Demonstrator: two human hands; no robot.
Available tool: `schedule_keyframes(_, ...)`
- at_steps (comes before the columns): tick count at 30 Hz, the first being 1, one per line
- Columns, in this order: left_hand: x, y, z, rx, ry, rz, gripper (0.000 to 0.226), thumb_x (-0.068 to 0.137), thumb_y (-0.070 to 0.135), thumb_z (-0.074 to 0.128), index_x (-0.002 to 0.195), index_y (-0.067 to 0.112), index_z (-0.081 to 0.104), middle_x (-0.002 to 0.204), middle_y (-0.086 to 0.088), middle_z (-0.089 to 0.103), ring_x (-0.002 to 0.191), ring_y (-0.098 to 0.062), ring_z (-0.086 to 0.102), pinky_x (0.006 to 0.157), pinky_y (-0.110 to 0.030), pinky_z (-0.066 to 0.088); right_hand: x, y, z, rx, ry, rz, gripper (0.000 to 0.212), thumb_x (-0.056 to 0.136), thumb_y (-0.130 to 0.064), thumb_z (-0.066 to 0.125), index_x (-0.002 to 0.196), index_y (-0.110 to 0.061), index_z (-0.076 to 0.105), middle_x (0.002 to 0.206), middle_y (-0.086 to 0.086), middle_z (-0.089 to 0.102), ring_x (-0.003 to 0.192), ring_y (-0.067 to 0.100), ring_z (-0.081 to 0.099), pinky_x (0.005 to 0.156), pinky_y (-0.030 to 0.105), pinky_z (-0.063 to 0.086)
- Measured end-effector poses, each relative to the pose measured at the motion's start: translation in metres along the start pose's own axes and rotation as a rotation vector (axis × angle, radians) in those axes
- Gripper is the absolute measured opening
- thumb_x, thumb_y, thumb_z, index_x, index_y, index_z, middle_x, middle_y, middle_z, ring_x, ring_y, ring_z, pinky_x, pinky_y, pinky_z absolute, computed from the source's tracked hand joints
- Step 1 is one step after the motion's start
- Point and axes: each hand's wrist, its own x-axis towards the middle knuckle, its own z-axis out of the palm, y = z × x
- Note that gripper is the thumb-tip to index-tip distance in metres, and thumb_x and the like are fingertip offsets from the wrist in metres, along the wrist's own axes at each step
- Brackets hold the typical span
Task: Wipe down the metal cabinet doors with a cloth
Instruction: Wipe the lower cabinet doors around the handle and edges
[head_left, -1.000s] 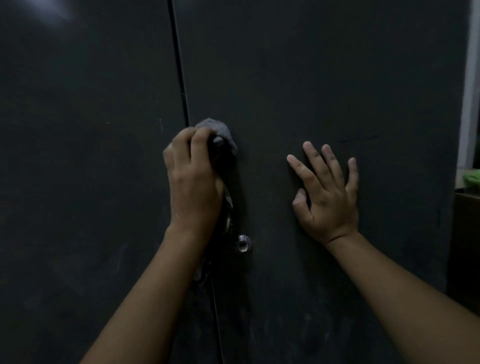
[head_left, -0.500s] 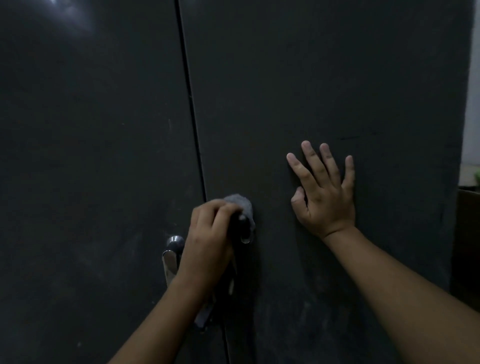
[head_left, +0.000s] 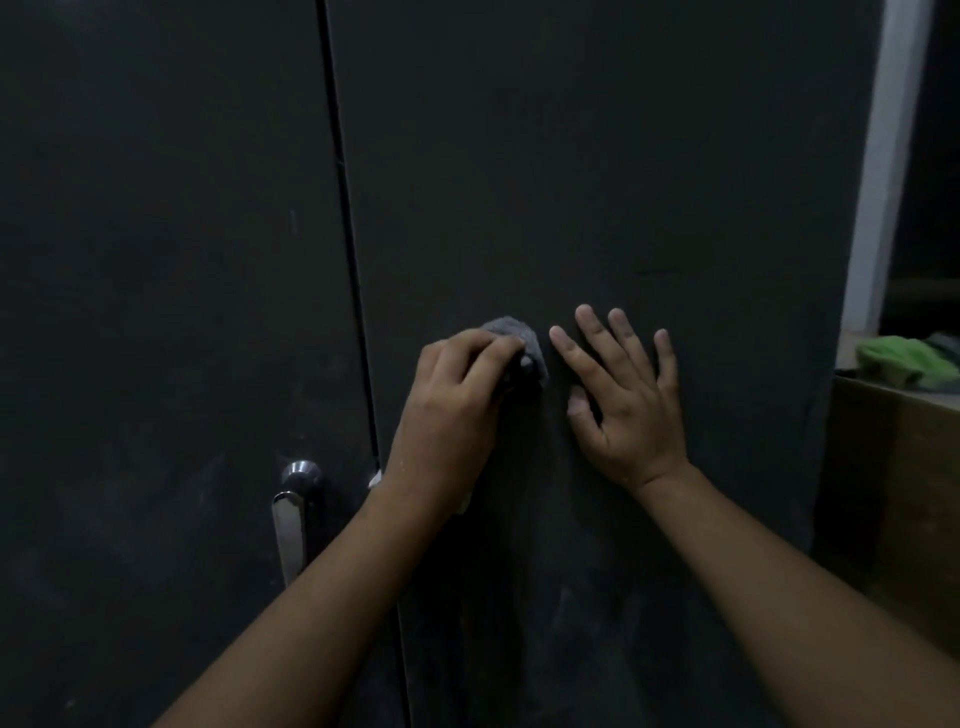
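Left hand (head_left: 457, 395): fingers curled over a bunched grey cloth (head_left: 514, 338), holding it against the right door (head_left: 623, 156). The wad shows at the hand's 1 o'clock edge. A pale scrap, perhaps a tail of the cloth, shows at the wrist, at 7 o'clock.

Right hand (head_left: 623, 395): at 3 o'clock of the left hand and just beside it, with fingers spread and the palm flat on the same door, holding nothing.

The seam (head_left: 343, 208) between the doors runs at 9 o'clock of the left hand, with the left door (head_left: 156, 208) beyond it. A metal handle (head_left: 291, 519) lies at 7 o'clock. Far out at 3 o'clock, green fabric (head_left: 904, 364) lies on a brown box (head_left: 893, 493).

Hazards, as judged:
- The cloth is almost against the right index finger, so a rightward stroke would run into that hand.
- The patch under the flat palm would go unwiped, and the palm may leave prints.
- So tight a wad covers little surface and may leave streaks.
- A downward stroke could snag the loose cloth on the handle.
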Motion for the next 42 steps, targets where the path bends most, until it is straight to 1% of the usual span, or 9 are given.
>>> schedule_keyframes(4,-0.011,0.013,0.009,0.026,-0.106,0.050,0.050,0.085,0.015,0.074,0.132,0.011,0.060,0.129,-0.010,0.056,0.117,-0.022,0.046,0.093,-0.032,0.049,-0.033,0.017,-0.019,0.000,-0.143,0.056,0.061,0.096,-0.034,0.044,0.153,-0.045,0.030,0.165,-0.015,0.022,0.155,0.011,0.014,0.120,0.064,0.009)
schedule_keyframes(8,-0.027,0.030,0.026,0.030,-0.179,0.107,0.061,0.076,0.012,0.082,0.133,0.009,0.059,0.129,-0.012,0.054,0.118,-0.023,0.045,0.095,-0.031,0.046,-0.052,0.022,-0.034,0.017,-0.283,0.244,0.056,0.100,-0.054,0.036,0.152,-0.060,0.015,0.166,-0.025,-0.001,0.155,0.008,-0.005,0.120,0.066,-0.002)
schedule_keyframes(13,-0.034,0.036,0.043,0.060,-0.129,0.135,0.064,0.072,0.008,0.085,0.131,0.006,0.059,0.127,-0.011,0.050,0.115,-0.025,0.044,0.091,-0.033,0.049,-0.065,0.024,-0.044,0.086,-0.281,0.498,0.066,0.092,-0.075,0.037,0.147,-0.067,0.002,0.160,-0.033,-0.021,0.152,0.009,-0.021,0.116,0.067,-0.005)
schedule_keyframes(23,0.024,0.075,0.065,-0.007,-0.138,0.138,0.058,0.081,0.011,0.077,0.135,0.008,0.055,0.132,-0.017,0.052,0.120,-0.030,0.046,0.093,-0.040,0.052,-0.096,0.029,-0.051,0.257,-0.250,0.595,0.067,0.096,-0.052,0.055,0.149,-0.062,0.015,0.162,-0.032,-0.011,0.152,0.003,-0.016,0.121,0.062,0.006)
schedule_keyframes(26,0.036,0.092,0.079,-0.036,-0.123,0.139,0.052,0.085,0.010,0.073,0.134,0.009,0.056,0.134,-0.016,0.053,0.121,-0.030,0.046,0.095,-0.037,0.047,-0.121,0.038,-0.050,0.298,-0.183,0.673,0.069,0.093,-0.051,0.057,0.145,-0.067,0.014,0.159,-0.037,-0.011,0.151,0.002,-0.013,0.123,0.056,0.013)
schedule_keyframes(29,0.025,0.102,0.097,-0.026,-0.153,0.257,0.057,0.082,0.015,0.074,0.135,0.013,0.054,0.135,-0.012,0.051,0.119,-0.024,0.040,0.094,-0.035,0.044,-0.151,0.049,-0.049,0.301,-0.130,0.780,0.072,0.092,-0.048,0.062,0.146,-0.063,0.017,0.156,-0.040,-0.012,0.150,0.002,-0.009,0.125,0.047,0.014)
schedule_keyframes(36,-0.046,0.113,0.128,-0.015,-0.363,0.499,0.075,0.070,0.018,0.086,0.137,0.014,0.053,0.134,-0.009,0.051,0.115,-0.023,0.048,0.093,-0.036,0.052,-0.198,0.059,-0.047,0.304,-0.076,0.939,0.084,0.085,-0.052,0.067,0.155,-0.043,0.021,0.168,-0.010,0.005,0.154,0.016,0.006,0.119,0.039,0.016)
schedule_keyframes(39,-0.044,0.115,0.133,0.017,-0.373,0.507,0.077,0.069,0.020,0.086,0.137,0.014,0.052,0.132,-0.009,0.050,0.115,-0.024,0.047,0.090,-0.037,0.053,-0.215,0.066,-0.050,0.388,-0.096,1.080,0.093,0.083,-0.049,0.073,0.158,-0.036,0.020,0.167,-0.003,0.011,0.152,0.017,0.014,0.115,0.034,0.024)
schedule_keyframes(42,-0.026,0.132,0.145,0.003,-0.312,0.453,0.066,0.075,0.018,0.078,0.136,0.013,0.054,0.132,-0.012,0.051,0.116,-0.027,0.044,0.088,-0.038,0.052,-0.236,0.073,-0.049,0.457,-0.087,1.183,0.103,0.077,-0.045,0.081,0.159,-0.031,0.020,0.163,-0.004,0.021,0.149,0.016,0.023,0.113,0.030,0.028)
